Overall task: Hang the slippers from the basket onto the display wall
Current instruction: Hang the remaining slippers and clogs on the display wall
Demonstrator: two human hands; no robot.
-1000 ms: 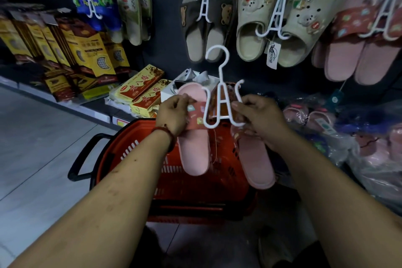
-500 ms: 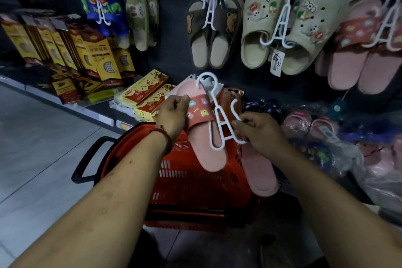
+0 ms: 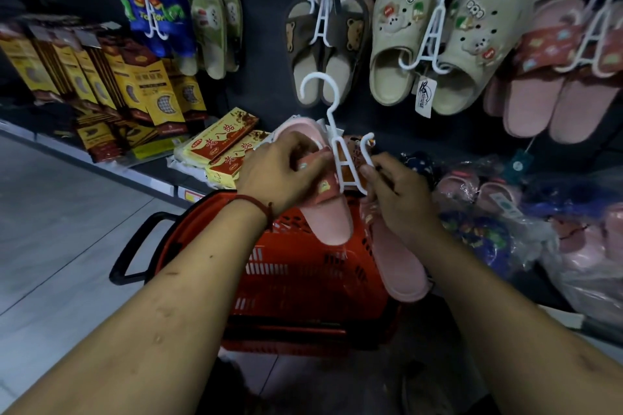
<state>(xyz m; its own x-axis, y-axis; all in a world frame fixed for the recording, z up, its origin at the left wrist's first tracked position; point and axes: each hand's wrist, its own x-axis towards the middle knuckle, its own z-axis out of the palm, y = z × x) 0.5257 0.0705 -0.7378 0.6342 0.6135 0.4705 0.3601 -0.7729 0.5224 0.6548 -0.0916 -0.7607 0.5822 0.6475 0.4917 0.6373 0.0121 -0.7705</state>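
Here, left hand (image 3: 283, 175) pinching pink slipper (image 3: 328, 212), right hand (image 3: 401, 202) pinching white hanger (image 3: 340, 158) above red basket (image 3: 303, 280). Probably light, soft, floppy; best gripped by stiff hanger.

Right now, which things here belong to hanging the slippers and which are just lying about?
Part of the job:
pink slippers in both hands
white hanger
left hand
right hand
red basket
display wall

Just lying about:
yellow boxes
red and yellow packs
bagged slippers
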